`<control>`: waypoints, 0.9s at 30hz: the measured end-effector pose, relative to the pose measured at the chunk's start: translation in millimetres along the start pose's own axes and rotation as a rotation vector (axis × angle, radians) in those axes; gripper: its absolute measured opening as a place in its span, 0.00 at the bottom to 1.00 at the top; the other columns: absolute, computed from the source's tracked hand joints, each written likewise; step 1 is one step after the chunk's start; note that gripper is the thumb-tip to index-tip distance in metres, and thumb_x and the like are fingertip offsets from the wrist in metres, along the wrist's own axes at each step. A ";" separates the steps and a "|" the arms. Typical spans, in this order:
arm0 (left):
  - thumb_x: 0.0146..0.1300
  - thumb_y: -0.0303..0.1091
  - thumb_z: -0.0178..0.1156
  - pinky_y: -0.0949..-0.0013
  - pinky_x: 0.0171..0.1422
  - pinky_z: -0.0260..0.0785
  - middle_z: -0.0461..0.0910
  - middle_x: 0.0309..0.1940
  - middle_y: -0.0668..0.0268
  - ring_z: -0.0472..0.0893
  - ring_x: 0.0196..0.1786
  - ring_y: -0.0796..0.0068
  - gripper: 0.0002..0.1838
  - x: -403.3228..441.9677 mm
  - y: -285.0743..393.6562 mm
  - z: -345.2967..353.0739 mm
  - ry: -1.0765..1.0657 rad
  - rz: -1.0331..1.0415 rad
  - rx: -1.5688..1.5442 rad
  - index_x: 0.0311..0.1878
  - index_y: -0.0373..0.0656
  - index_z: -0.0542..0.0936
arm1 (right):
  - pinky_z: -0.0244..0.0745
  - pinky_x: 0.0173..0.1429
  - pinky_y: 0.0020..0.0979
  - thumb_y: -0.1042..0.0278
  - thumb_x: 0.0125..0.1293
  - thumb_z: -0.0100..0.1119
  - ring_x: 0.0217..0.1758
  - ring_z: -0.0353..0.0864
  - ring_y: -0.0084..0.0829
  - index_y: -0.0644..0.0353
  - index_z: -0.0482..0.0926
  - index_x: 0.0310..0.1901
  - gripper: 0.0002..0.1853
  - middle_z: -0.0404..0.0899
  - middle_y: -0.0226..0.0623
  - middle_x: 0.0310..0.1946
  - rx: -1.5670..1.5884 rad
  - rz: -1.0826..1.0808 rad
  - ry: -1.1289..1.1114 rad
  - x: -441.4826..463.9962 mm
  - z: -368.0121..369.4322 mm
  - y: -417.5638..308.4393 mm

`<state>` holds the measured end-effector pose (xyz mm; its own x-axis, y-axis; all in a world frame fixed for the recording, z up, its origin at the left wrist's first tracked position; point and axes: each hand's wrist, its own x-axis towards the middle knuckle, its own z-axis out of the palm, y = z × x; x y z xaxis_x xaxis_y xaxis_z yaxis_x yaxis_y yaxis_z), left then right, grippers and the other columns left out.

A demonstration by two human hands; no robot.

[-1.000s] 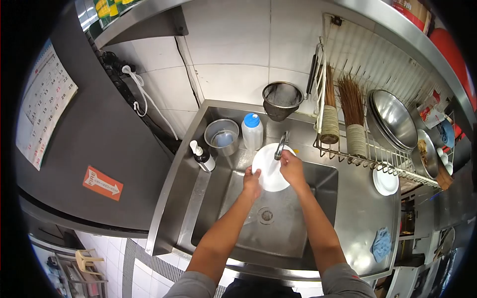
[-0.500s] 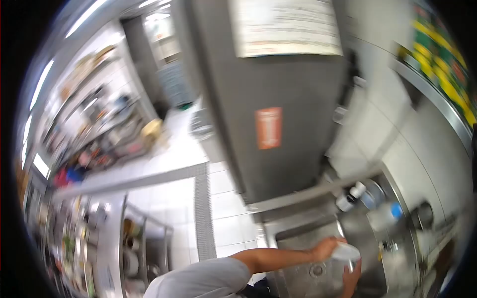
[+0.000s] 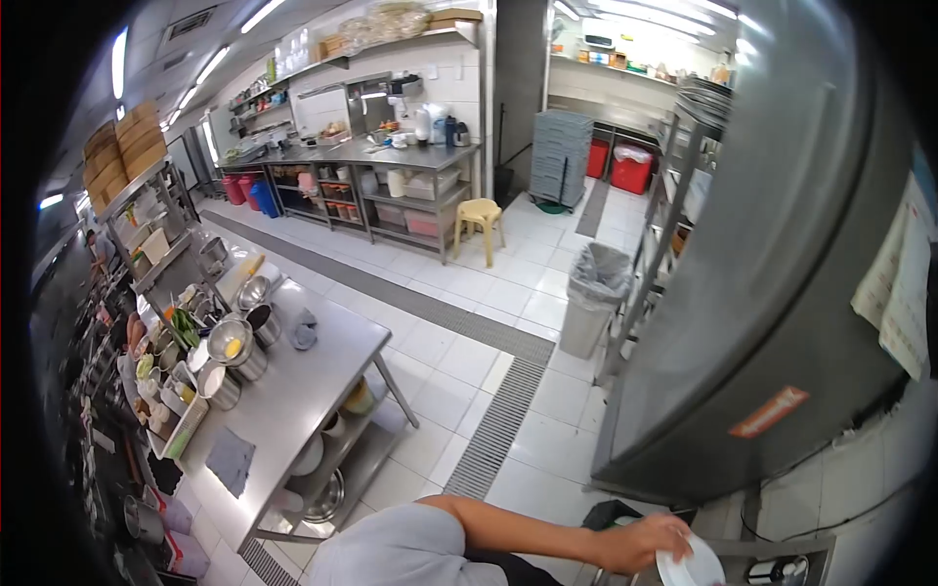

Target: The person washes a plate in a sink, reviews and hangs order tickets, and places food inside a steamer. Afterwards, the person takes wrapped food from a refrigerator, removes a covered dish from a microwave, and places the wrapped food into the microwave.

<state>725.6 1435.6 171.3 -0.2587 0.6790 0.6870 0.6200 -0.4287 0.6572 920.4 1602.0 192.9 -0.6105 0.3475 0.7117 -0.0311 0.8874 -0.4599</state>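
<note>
Currently: view turned away, plate held

The view has swung left, from faucet to floor (image 3: 562, 451). The left grip (image 3: 640, 543) is clamped on the edge of the white plate (image 3: 692, 566), lower right, beside a dark bottle (image 3: 768, 571). Right grip: out of frame; state cannot be told. Faucet contact can no longer be verified.

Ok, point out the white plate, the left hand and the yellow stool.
White plate (image 3: 696, 565): head view, its face.
Left hand (image 3: 645, 543): head view, its back.
Yellow stool (image 3: 478, 209): head view, its seat.
</note>
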 end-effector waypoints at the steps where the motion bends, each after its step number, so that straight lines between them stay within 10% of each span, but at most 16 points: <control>1: 0.58 0.19 0.59 0.53 0.67 0.62 0.78 0.56 0.64 0.71 0.65 0.56 0.20 -19.0 -9.4 -32.4 0.053 -0.059 0.090 0.54 0.46 0.78 | 0.80 0.50 0.44 0.55 0.71 0.55 0.40 0.83 0.48 0.68 0.84 0.43 0.20 0.84 0.47 0.37 0.131 -0.003 -0.022 8.0 20.9 -13.5; 2: 0.57 0.19 0.60 0.54 0.68 0.62 0.77 0.58 0.66 0.70 0.66 0.57 0.22 -34.0 -18.1 -65.2 0.108 -0.114 0.182 0.56 0.46 0.78 | 0.80 0.52 0.45 0.63 0.69 0.50 0.44 0.83 0.51 0.69 0.84 0.42 0.18 0.84 0.49 0.39 -0.181 -0.455 -0.115 56.4 46.8 -60.7; 4: 0.58 0.26 0.64 0.55 0.67 0.61 0.79 0.57 0.65 0.72 0.62 0.55 0.20 -55.4 -16.0 -127.3 0.199 -0.261 0.336 0.55 0.48 0.77 | 0.79 0.53 0.45 0.74 0.54 0.49 0.47 0.83 0.50 0.67 0.84 0.43 0.18 0.84 0.48 0.41 -0.125 -0.404 -0.184 72.7 111.3 -79.7; 12: 0.59 0.29 0.61 0.58 0.63 0.70 0.80 0.58 0.64 0.77 0.62 0.55 0.25 -134.3 -61.9 -282.7 0.167 -0.369 0.649 0.62 0.53 0.77 | 0.77 0.55 0.43 0.70 0.60 0.51 0.48 0.82 0.49 0.63 0.84 0.45 0.15 0.83 0.46 0.44 0.164 -0.542 -0.327 130.3 324.8 -135.4; 14: 0.58 0.27 0.61 0.61 0.63 0.73 0.81 0.57 0.64 0.79 0.60 0.57 0.24 -144.0 -71.8 -324.5 0.245 -0.377 0.734 0.60 0.50 0.79 | 0.68 0.66 0.45 0.76 0.48 0.63 0.61 0.74 0.54 0.59 0.72 0.62 0.33 0.75 0.50 0.58 0.267 -0.607 -0.555 143.2 384.1 -121.1; 16: 0.55 0.24 0.62 0.60 0.67 0.71 0.81 0.56 0.63 0.80 0.59 0.59 0.25 -157.4 -90.8 -370.7 0.345 -0.400 0.804 0.59 0.49 0.80 | 0.65 0.67 0.48 0.74 0.50 0.64 0.63 0.71 0.55 0.58 0.75 0.59 0.30 0.72 0.52 0.60 0.274 -0.566 -0.613 174.6 442.9 -156.9; 21: 0.54 0.14 0.56 0.63 0.62 0.74 0.84 0.50 0.57 0.83 0.53 0.58 0.24 -212.6 -124.4 -493.0 0.907 -0.664 0.719 0.53 0.45 0.83 | 0.55 0.73 0.49 0.70 0.50 0.73 0.71 0.59 0.57 0.58 0.73 0.61 0.34 0.64 0.51 0.68 0.097 -0.257 -0.723 243.4 572.3 -204.3; 27: 0.64 0.32 0.64 0.66 0.44 0.74 0.86 0.39 0.52 0.85 0.38 0.68 0.14 -300.8 -102.3 -585.7 1.872 -1.040 0.843 0.49 0.34 0.82 | 0.59 0.70 0.48 0.68 0.50 0.74 0.66 0.65 0.55 0.59 0.76 0.56 0.29 0.70 0.51 0.61 0.130 -0.636 -1.023 304.2 726.2 -241.0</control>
<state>306.2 926.1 79.1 -0.4391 -0.8954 0.0737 -0.1970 0.1760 0.9645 167.4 1273.9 134.7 -0.7988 -0.5918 0.1086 -0.5964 0.7551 -0.2724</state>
